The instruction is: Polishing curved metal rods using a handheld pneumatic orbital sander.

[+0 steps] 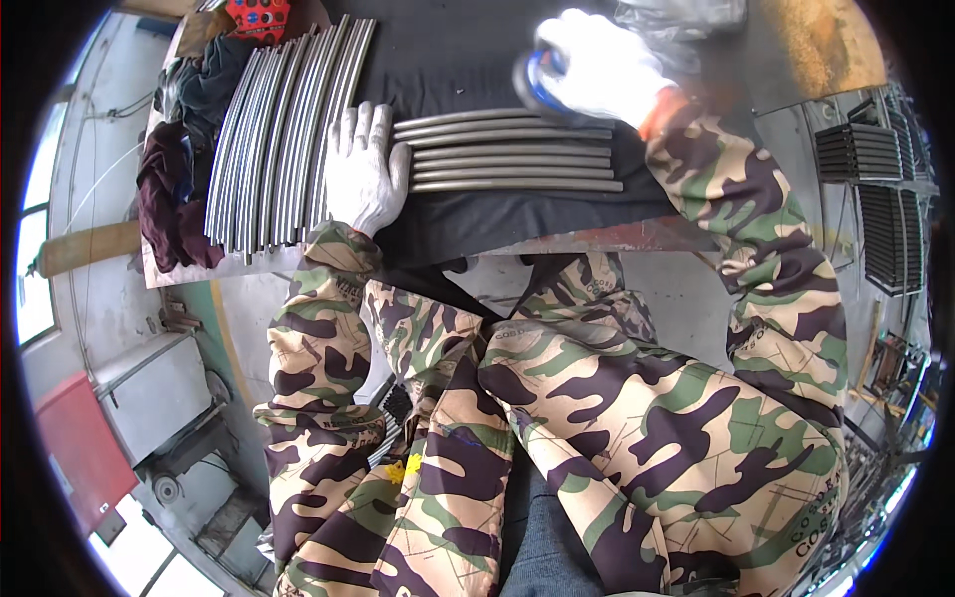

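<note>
Several grey metal rods point(517, 152) lie side by side, running left to right across the black cloth in front of me. My left hand point(364, 171), in a white glove, rests flat at their left ends with its fingers stretched out. Under and beside it, a larger batch of metal rods point(284, 139) runs away from me. My right hand point(602, 68), also gloved in white, is closed around a blue ring-shaped thing point(543, 80) at the right ends of the crosswise rods. Motion blur hides its exact kind, and I cannot tell whether it touches the rods.
Dark crumpled cloths point(177, 194) lie along the table's left edge, with a red spotted item point(261, 18) at the far left. Clear plastic point(686, 18) sits at the back right. Racks of dark bars point(858, 152) stand beyond the table on the right.
</note>
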`<state>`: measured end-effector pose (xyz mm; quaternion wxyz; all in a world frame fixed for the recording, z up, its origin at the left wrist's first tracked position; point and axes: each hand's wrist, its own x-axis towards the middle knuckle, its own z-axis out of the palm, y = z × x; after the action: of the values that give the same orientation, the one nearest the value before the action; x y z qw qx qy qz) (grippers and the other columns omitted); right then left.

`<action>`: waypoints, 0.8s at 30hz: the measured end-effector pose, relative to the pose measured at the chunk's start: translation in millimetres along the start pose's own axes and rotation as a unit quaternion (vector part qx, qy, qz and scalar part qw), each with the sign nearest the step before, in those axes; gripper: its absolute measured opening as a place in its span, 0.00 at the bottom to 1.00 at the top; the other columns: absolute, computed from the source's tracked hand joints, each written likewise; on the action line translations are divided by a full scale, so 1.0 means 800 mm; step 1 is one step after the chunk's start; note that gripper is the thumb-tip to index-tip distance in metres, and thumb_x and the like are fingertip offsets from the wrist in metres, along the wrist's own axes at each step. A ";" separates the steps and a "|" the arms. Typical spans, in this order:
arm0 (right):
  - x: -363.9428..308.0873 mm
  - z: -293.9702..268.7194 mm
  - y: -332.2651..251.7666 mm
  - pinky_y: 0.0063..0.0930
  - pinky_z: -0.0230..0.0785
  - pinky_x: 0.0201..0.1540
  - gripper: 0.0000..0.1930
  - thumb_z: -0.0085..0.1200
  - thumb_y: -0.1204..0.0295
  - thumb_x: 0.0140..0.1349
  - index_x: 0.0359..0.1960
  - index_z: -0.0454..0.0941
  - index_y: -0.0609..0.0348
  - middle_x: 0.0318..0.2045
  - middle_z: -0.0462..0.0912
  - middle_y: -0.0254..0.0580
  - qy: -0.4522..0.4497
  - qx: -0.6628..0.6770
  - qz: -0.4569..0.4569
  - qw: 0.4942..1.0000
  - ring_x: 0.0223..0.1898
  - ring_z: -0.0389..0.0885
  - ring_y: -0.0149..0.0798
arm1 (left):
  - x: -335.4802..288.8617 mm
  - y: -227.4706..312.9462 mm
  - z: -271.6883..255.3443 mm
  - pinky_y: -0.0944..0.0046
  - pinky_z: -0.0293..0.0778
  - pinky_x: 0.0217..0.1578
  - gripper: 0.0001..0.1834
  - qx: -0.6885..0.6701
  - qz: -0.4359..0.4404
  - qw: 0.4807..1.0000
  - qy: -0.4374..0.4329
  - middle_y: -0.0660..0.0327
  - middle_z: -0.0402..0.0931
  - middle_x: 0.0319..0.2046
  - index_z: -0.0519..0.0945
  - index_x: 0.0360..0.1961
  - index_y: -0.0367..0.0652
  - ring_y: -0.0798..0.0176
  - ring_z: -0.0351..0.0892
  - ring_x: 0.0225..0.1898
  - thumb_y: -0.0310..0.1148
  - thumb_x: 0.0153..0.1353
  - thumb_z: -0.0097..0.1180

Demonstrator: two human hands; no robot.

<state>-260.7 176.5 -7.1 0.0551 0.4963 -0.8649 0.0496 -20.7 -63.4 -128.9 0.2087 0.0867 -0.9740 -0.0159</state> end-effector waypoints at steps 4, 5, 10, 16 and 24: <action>-0.021 -0.040 0.024 0.46 0.80 0.54 0.20 0.63 0.52 0.64 0.52 0.87 0.48 0.46 0.88 0.47 0.054 0.063 0.082 0.993 0.50 0.88 0.54 | -0.006 -0.011 -0.003 0.39 0.53 0.78 0.29 -0.032 -0.017 0.999 0.006 0.39 0.72 0.71 0.74 0.72 0.35 0.34 0.65 0.75 0.38 0.74 0.54; -0.033 -0.048 0.037 0.45 0.80 0.54 0.19 0.63 0.52 0.64 0.50 0.87 0.46 0.47 0.88 0.46 0.080 0.050 0.090 0.991 0.49 0.88 0.52 | -0.004 -0.009 -0.003 0.40 0.53 0.78 0.29 -0.038 -0.019 0.999 0.007 0.40 0.72 0.70 0.74 0.72 0.35 0.35 0.66 0.75 0.38 0.74 0.54; -0.061 -0.080 0.087 0.44 0.80 0.53 0.21 0.63 0.50 0.63 0.50 0.86 0.48 0.46 0.88 0.49 0.081 0.062 0.188 0.977 0.48 0.88 0.55 | -0.011 -0.027 0.006 0.39 0.54 0.78 0.30 -0.014 -0.012 1.000 0.018 0.39 0.73 0.70 0.76 0.70 0.34 0.33 0.67 0.74 0.40 0.71 0.55; -0.089 -0.076 0.173 0.48 0.79 0.54 0.24 0.64 0.49 0.63 0.50 0.87 0.54 0.47 0.88 0.56 0.088 -0.028 0.220 0.971 0.50 0.87 0.60 | -0.004 -0.020 -0.001 0.39 0.53 0.78 0.30 -0.021 -0.012 0.999 0.024 0.40 0.73 0.70 0.75 0.71 0.36 0.35 0.65 0.75 0.38 0.70 0.57; -0.100 -0.068 0.187 0.51 0.82 0.51 0.23 0.64 0.51 0.62 0.49 0.86 0.56 0.45 0.89 0.61 0.046 -0.047 0.219 0.974 0.47 0.89 0.64 | -0.001 -0.029 -0.012 0.41 0.49 0.80 0.30 -0.016 -0.026 0.999 0.010 0.42 0.69 0.74 0.73 0.74 0.40 0.38 0.60 0.78 0.38 0.73 0.53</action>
<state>-347.4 327.5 30.3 0.1060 0.2893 -0.9504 0.0421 -12.1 -86.4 -122.4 0.2194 0.1087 -0.9689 -0.0358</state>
